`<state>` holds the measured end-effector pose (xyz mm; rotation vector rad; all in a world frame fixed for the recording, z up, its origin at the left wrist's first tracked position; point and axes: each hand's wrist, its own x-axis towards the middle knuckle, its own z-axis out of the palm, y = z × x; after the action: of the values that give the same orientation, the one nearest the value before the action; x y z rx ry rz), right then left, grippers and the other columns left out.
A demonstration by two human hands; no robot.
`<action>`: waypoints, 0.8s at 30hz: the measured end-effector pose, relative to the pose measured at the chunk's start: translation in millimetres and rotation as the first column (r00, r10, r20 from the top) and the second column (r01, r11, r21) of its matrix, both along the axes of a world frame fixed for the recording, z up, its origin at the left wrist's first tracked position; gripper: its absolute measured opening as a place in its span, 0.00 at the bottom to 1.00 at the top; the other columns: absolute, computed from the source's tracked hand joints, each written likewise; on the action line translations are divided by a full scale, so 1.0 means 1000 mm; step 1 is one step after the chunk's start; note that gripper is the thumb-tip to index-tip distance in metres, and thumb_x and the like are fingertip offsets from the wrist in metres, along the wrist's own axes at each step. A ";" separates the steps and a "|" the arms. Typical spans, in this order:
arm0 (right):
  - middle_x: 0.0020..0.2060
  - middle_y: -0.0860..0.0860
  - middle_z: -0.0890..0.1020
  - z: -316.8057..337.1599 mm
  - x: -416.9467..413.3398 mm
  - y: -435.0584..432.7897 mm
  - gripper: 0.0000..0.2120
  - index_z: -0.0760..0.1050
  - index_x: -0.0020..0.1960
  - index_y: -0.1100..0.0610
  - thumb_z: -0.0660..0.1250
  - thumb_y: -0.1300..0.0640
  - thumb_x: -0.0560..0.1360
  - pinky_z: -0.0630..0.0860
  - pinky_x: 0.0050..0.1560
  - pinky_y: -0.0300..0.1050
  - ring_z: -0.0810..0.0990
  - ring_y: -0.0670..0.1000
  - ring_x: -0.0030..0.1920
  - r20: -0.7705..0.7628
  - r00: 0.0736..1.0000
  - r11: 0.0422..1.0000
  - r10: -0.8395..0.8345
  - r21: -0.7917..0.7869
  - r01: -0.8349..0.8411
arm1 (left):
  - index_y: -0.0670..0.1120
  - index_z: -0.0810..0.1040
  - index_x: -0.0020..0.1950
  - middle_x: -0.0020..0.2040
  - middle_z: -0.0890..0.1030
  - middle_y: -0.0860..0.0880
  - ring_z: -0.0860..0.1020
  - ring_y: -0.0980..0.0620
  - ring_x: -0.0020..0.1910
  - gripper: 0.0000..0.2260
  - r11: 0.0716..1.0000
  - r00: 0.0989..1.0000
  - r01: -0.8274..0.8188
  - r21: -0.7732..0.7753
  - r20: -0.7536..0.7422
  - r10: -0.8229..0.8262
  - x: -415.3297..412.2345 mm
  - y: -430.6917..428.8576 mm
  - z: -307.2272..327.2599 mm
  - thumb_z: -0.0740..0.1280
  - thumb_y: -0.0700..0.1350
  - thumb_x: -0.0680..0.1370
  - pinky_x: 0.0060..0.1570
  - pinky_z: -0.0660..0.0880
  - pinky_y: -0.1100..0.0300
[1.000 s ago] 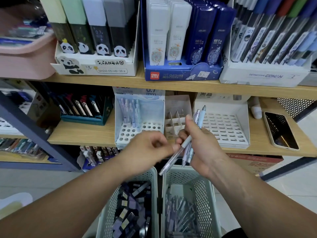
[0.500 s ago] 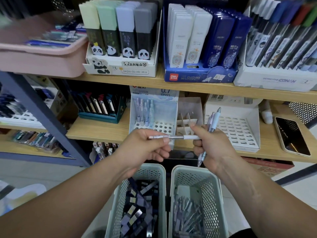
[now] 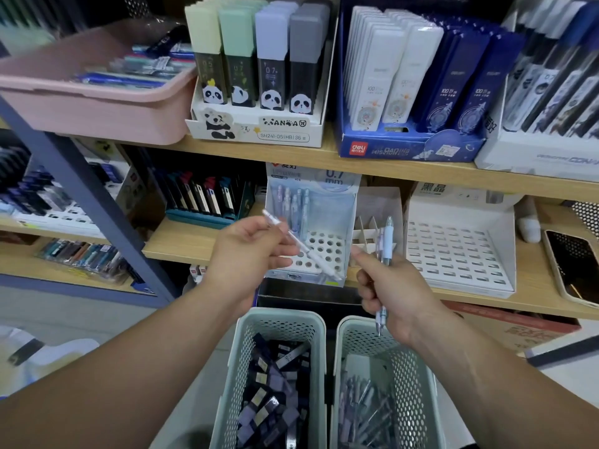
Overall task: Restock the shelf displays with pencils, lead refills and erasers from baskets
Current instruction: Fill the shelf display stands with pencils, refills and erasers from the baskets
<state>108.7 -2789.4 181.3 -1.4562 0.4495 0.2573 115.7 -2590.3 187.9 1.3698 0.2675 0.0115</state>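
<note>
My left hand (image 3: pixel 249 251) pinches a white mechanical pencil (image 3: pixel 311 254) that slants down to the right in front of the 0.7 mm pencil display box (image 3: pixel 337 202). That box has a holed white tray with several pencils standing at its back. My right hand (image 3: pixel 392 286) grips two pale blue and lilac pencils (image 3: pixel 385 241) upright, to the right of the display. Below are two pale green mesh baskets: the left basket (image 3: pixel 282 322) holds dark lead refill boxes, the right basket (image 3: pixel 356 328) holds loose pencils.
A white slotted display tray (image 3: pixel 460 254) sits right of the pencil box, with a small divided clear holder (image 3: pixel 372 228) between them. A phone (image 3: pixel 570 267) lies on the shelf at the far right. Panda refill boxes (image 3: pixel 256 76) and a pink bin (image 3: pixel 97 105) stand on the upper shelf.
My left hand has taken one white pencil out of my right hand's bundle and swung it from level to slanting toward the display box. The hands have moved apart.
</note>
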 end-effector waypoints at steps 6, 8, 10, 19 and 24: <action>0.30 0.51 0.72 -0.003 0.005 -0.009 0.11 0.73 0.48 0.56 0.71 0.49 0.78 0.59 0.25 0.40 0.65 0.47 0.25 -0.007 1.000 1.000 0.018 0.011 -0.018 | 0.46 0.80 0.45 0.37 0.85 0.50 0.85 0.50 0.39 0.03 0.871 0.965 -0.249 0.424 0.181 0.188 0.023 0.017 -0.007 0.72 0.43 0.78 0.46 0.83 0.46; 0.29 0.50 0.72 -0.006 0.006 -0.012 0.12 0.74 0.52 0.56 0.71 0.49 0.78 0.60 0.24 0.39 0.65 0.47 0.25 -0.003 0.999 0.999 0.035 0.003 -0.035 | 0.47 0.80 0.44 0.37 0.85 0.50 0.84 0.51 0.39 0.04 0.839 0.958 -0.279 0.468 0.198 0.208 0.030 0.018 -0.010 0.71 0.44 0.78 0.46 0.82 0.45; 0.29 0.49 0.73 -0.008 0.008 -0.016 0.14 0.76 0.57 0.58 0.71 0.49 0.78 0.60 0.23 0.39 0.66 0.46 0.25 0.000 0.999 0.999 0.050 -0.006 -0.050 | 0.48 0.79 0.44 0.37 0.84 0.50 0.84 0.52 0.38 0.04 0.777 0.949 -0.305 0.550 0.239 0.204 0.036 0.018 -0.015 0.71 0.46 0.78 0.43 0.82 0.48; 0.30 0.50 0.73 -0.010 0.010 -0.029 0.13 0.74 0.52 0.56 0.72 0.48 0.77 0.60 0.25 0.40 0.66 0.47 0.25 -0.017 0.999 0.999 0.033 -0.001 -0.033 | 0.47 0.77 0.41 0.31 0.79 0.55 0.79 0.58 0.30 0.06 0.622 0.942 -0.321 0.714 0.309 0.132 0.045 0.006 -0.021 0.72 0.45 0.77 0.30 0.69 0.74; 0.29 0.51 0.73 -0.010 0.010 -0.034 0.14 0.74 0.53 0.57 0.72 0.48 0.77 0.60 0.24 0.40 0.66 0.47 0.26 -0.012 0.999 0.999 0.036 0.001 -0.036 | 0.48 0.76 0.41 0.30 0.77 0.56 0.75 0.61 0.29 0.08 0.568 0.936 -0.344 0.748 0.324 0.140 0.047 0.005 -0.016 0.72 0.47 0.77 0.30 0.65 0.71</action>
<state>118.3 -2823.6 171.7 -1.4634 0.4333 0.2949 162.5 -2584.9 171.5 2.2103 0.2636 0.5988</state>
